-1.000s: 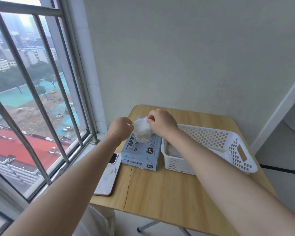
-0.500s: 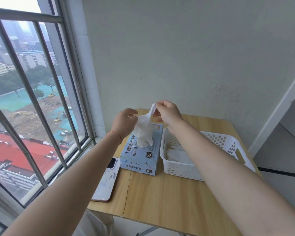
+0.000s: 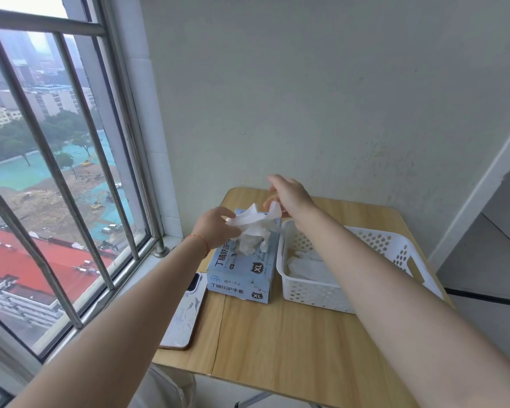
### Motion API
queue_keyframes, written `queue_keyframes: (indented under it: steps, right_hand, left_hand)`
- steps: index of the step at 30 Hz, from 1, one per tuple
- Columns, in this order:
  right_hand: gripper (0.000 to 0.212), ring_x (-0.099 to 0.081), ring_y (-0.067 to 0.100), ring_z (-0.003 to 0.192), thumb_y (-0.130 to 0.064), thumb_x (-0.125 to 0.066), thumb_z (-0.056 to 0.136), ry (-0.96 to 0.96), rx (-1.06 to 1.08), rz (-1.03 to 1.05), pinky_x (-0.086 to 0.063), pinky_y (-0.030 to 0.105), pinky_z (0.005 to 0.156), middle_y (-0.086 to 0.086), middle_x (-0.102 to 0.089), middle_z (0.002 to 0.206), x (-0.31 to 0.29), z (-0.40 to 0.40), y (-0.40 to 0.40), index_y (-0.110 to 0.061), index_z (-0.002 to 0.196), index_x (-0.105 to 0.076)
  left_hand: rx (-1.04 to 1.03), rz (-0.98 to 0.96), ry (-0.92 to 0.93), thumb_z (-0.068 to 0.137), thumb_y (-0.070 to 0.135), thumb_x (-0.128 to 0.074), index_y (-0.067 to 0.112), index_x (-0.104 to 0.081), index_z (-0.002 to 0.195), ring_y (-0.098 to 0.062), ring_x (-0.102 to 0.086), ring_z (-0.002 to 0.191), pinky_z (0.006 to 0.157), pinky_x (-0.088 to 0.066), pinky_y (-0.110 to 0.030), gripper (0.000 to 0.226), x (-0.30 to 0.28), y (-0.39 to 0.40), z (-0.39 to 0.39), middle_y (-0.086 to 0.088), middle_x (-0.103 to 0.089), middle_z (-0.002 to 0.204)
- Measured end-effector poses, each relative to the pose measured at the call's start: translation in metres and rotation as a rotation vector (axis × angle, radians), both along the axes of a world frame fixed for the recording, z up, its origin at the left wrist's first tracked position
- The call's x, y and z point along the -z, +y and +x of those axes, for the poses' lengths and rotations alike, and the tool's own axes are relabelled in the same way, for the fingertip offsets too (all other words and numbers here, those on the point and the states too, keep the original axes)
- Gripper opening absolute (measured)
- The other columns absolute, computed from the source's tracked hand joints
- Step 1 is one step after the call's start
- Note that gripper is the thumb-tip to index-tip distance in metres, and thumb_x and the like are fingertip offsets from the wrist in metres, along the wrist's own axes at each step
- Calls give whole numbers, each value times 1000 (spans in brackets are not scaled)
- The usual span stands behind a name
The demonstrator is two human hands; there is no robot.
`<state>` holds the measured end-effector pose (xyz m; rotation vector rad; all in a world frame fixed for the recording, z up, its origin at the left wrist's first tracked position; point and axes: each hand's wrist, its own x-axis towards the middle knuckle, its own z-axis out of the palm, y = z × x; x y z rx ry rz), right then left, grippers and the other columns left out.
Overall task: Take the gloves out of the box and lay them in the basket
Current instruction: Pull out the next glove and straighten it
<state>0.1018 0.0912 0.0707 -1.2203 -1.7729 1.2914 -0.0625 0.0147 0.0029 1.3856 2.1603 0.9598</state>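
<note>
Glove (image 3: 252, 222) | pinched in left hand (image 3: 215, 228) grip (above box (image 3: 242, 267))

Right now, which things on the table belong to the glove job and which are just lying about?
Job:
glove, pinched by the left hand, right hand open above it
box
basket, gloves already inside

Lying about:
phone, left of the box by the window

wooden table (image 3: 292, 343) | on it: phone (image 3: 186, 313), glove box (image 3: 243, 269), white basket (image 3: 321, 295)
</note>
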Motion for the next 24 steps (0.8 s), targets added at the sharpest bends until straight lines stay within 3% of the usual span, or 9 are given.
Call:
queue_keyframes:
  steps: [3, 5, 6, 8, 11, 15, 19, 24]
  right_hand:
    - [53, -57, 11, 85, -59, -68, 78, -288, -221, 170, -47, 30, 73, -8, -59, 95, 4, -1, -7, -19, 112, -60]
    - [62, -53, 10, 95, -64, -76, 66, -463, -355, 273, -45, 30, 82, -11, -53, 100, 7, -4, -12, -28, 114, -61]
    - [60, -53, 12, 98, -64, -76, 64, -530, -367, 339, -45, 33, 87, -10, -53, 103, 10, -7, -12, -31, 112, -62]
    - [39, -54, 14, 99, -55, -72, 73, -592, -294, 466, -44, 39, 93, -9, -56, 103, 14, -15, -11, -32, 104, -65]
    - [13, -61, 16, 92, -34, -62, 89, -479, -182, 533, -49, 37, 87, -9, -64, 89, 11, -20, -8, -24, 91, -71]
    - [22, -60, 19, 86, -20, -53, 95, -306, -102, 518, -42, 27, 70, 1, -67, 89, 1, -21, -4, -8, 92, -71]
    - [22, -52, 16, 73, -15, -49, 95, -73, 8, 454, -40, 25, 62, 1, -60, 77, -9, -21, -5, -3, 88, -65]
    - [22, -43, 14, 60, -15, -46, 94, 95, 106, 355, -38, 25, 59, -1, -48, 66, -19, -14, -2, -6, 78, -58]
  left_hand:
    - [7, 64, 1, 84, 28, -73, 20, -64, 115, -11, -55, 70, 56, -39, -21, 34, -1, -1, 1, -4, -65, 98]
    - [-6, 125, -27, 86, 31, -72, 18, -65, 111, -12, -58, 71, 58, -41, -22, 29, -4, -1, 2, -3, -66, 93]
    - [-20, 160, -37, 87, 30, -71, 18, -66, 109, -12, -59, 73, 60, -42, -22, 26, -6, -2, 1, -4, -68, 93]
    - [-49, 223, -30, 87, 27, -69, 18, -68, 107, -12, -58, 71, 59, -41, -22, 21, -10, -2, 1, -3, -68, 91]
    - [-71, 262, -8, 86, 27, -69, 19, -68, 105, -19, -61, 84, 65, -42, -24, 21, -12, -2, -1, -4, -64, 96]
    - [-94, 145, 84, 81, 32, -75, 22, -56, 125, -25, -50, 111, 88, -42, -32, 49, -5, 0, 0, -5, -55, 114]
    - [-73, 20, 18, 77, 34, -77, 19, -45, 136, -29, -47, 118, 96, -48, -42, 69, 6, 0, 3, -11, -51, 125]
    - [-68, -87, 55, 81, 21, -68, 18, -44, 137, -30, -45, 122, 98, -44, -40, 62, 8, -2, 6, -13, -48, 129]
